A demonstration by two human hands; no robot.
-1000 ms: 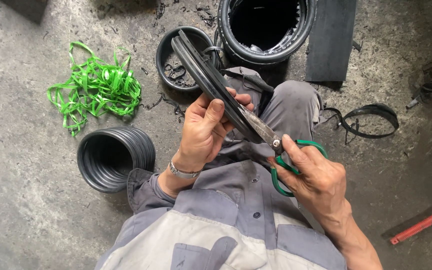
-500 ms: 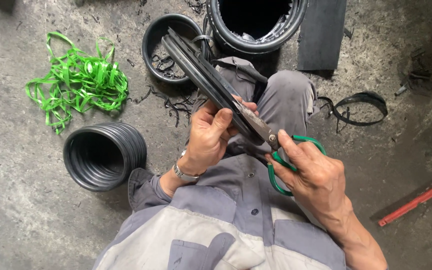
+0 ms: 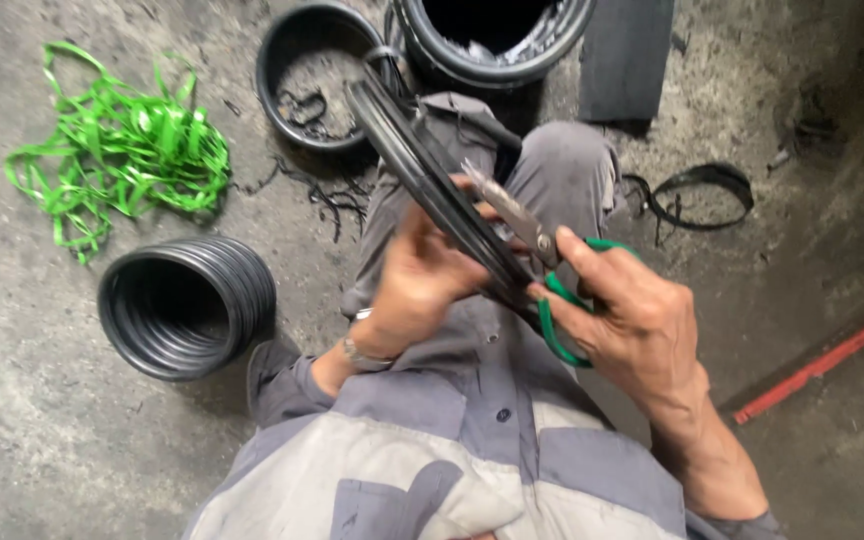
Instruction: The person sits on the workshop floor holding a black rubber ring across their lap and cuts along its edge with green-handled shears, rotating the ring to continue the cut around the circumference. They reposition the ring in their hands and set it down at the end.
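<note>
Both hands meet mid-lap: left hand (image 3: pixel 417 280) grips the black rubber ring (image 3: pixel 432 190), which slants up-left, while right hand (image 3: pixel 632 310) clasps green-handled scissors (image 3: pixel 527 235) against it.

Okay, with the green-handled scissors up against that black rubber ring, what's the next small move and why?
Probably close the green-handled scissors a little: the right hand has the metal blades open beside the black rubber ring, which the left hand grips steady. The exact contact point is blurred.

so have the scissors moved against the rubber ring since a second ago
Yes. The scissors in the right hand now have their blades open and angled up beside the rubber ring, which the left hand holds; earlier they lay closed along it.
</note>
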